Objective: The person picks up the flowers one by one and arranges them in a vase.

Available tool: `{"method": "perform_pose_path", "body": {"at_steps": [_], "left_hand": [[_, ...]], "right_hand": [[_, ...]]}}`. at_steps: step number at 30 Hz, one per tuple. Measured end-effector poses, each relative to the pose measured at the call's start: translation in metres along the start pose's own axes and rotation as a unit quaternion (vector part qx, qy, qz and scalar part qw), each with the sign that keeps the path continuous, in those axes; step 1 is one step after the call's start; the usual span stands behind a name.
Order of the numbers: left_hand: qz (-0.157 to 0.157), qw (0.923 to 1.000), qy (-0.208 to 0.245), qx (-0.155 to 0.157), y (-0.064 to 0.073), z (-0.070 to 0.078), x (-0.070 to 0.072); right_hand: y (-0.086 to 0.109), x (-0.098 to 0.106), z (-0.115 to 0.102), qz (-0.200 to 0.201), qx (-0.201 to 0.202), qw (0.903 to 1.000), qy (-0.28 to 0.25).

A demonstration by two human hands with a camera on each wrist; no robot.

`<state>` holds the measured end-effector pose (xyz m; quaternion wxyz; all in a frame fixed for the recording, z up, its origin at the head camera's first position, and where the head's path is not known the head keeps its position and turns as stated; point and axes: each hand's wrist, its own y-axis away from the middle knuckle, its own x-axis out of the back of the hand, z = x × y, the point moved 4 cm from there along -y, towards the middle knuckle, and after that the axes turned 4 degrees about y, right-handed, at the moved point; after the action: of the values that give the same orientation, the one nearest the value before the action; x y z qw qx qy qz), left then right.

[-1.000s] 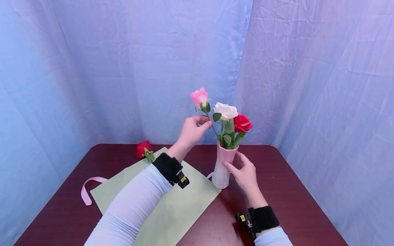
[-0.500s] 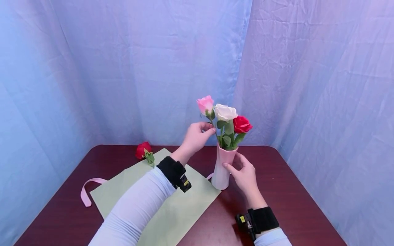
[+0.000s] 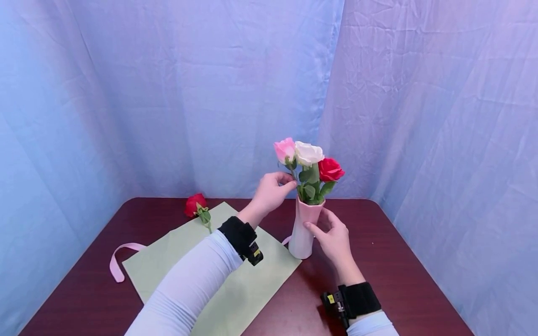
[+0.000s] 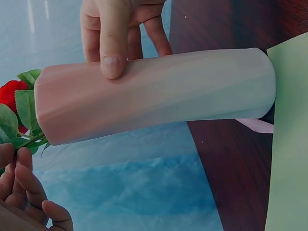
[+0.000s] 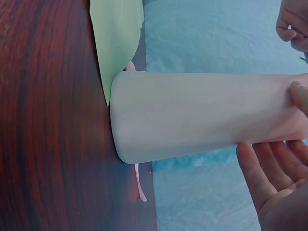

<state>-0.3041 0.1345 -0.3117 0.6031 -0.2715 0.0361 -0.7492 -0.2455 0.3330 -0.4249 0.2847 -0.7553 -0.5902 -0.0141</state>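
Between thumb and fingers my left hand (image 3: 271,191) pinches the stem of a pink rose (image 3: 285,150), just above the mouth of a pink-to-white vase (image 3: 303,233). The stem's lower part is hidden inside the vase. My right hand (image 3: 334,235) grips the vase's upper right side, thumb in front and fingers around the back, as the right wrist view shows with the vase (image 5: 202,115) upright on the table. A white rose (image 3: 308,153) and a red rose (image 3: 330,169) stand in the vase beside the pink one, with green leaves around the rim.
A sheet of green paper (image 3: 239,289) lies left of the vase, its corner at the vase's base. Another red rose (image 3: 195,205) lies at the back left, stem over the paper. A pink ribbon (image 3: 117,261) runs under the sheet. Curtains surround the dark wooden table (image 3: 399,280).
My left hand has moved down and to the right, lowering the pink rose deeper into the vase until its bloom sits against the white rose. My right hand stays on the vase.
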Motion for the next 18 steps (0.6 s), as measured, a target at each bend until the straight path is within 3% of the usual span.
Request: {"method": "perform_pose_path", "body": {"at_steps": [5,12,15,18], "left_hand": [[-0.005,0.9999,-0.005,0.012,0.000,-0.006,-0.004],[-0.018,0.9996,-0.013,0.018,0.001,-0.011,-0.009],[-0.029,0.9991,-0.023,0.020,0.002,-0.012,-0.011],[-0.038,0.9985,-0.031,0.022,0.002,-0.014,-0.014]], "right_hand": [[0.001,0.000,-0.007,0.002,-0.006,1.0000,-0.003],[0.010,0.004,-0.039,0.001,0.000,1.0000,0.002],[0.011,0.004,-0.042,0.001,0.001,1.0000,0.003],[0.007,0.002,-0.028,0.006,-0.002,1.0000,-0.002]]}}
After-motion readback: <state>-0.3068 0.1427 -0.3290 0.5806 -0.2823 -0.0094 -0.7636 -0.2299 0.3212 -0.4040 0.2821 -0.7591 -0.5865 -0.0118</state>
